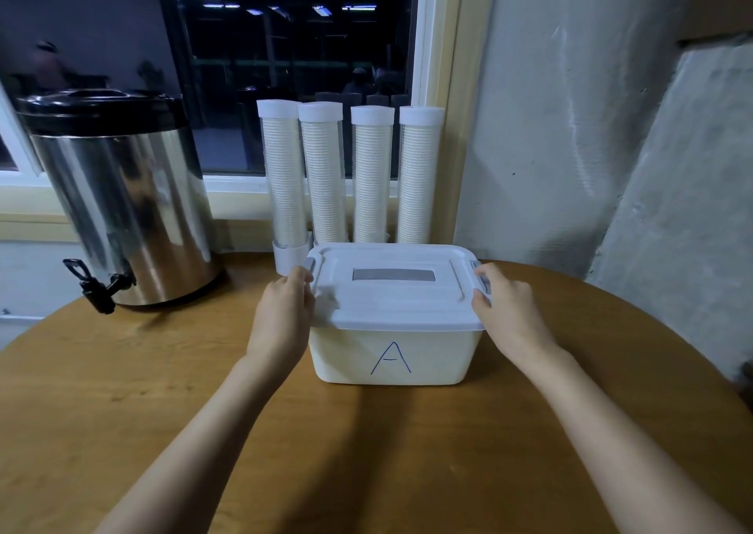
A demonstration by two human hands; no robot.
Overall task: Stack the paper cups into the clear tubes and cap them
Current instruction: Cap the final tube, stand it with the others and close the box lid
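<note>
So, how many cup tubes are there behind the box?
4 tubes in a row behind the box, by the window: far left, second, third, far right. None looks hidden.

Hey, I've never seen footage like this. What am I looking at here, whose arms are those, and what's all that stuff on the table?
There is no machine here. A person wears a camera on their head, so this single picture looks forward and down along their own arms. The left hand and right hand each grip one side of a white storage box marked with the letter A, fingers curled at the clips of its closed lid. The box sits on a round wooden table. Behind it, by the window, stand four clear tubes filled with stacked paper cups, each topped with a white cap. On the left is a shiny metal urn with a black tap.
</note>
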